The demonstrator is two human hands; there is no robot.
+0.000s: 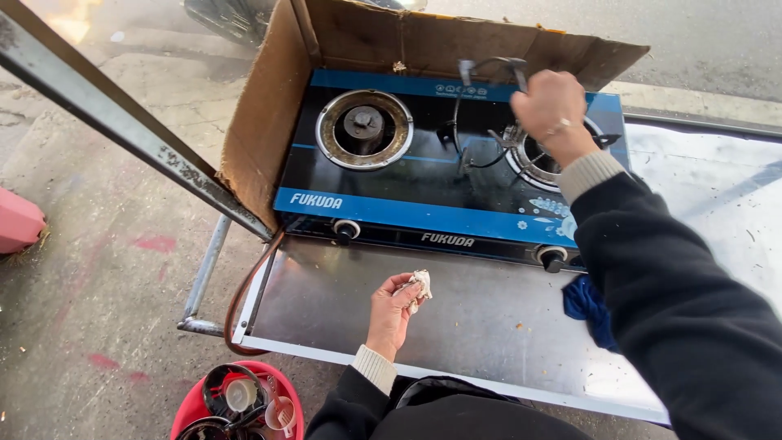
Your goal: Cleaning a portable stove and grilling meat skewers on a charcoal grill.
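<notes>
Head view. A black wire pan support [481, 110] is held raised by the right hand [547, 102], above and slightly left of the right burner [544, 155] of the two-burner gas stove [432, 175]. The right-hand fingers are closed around the grate's upper rim; the grate is tilted, its ring standing nearly on edge, with its legs hanging down toward the glass top. It therefore lies to the left of and below the gripping fingers, between the two burners.

The left burner [364, 128] is bare, with no support on it.

The left hand [393, 310] is lower, over the steel bench [456, 326] in front of the stove; its fingers are pinched on a crumpled whitish wad [421, 285]. The right hand is plainly the nearer to the grate, the left well apart from it.

A blue cloth [588, 305] lies on the bench beside the right sleeve. A cardboard windshield [269, 114] surrounds the stove's back and left side.
</notes>
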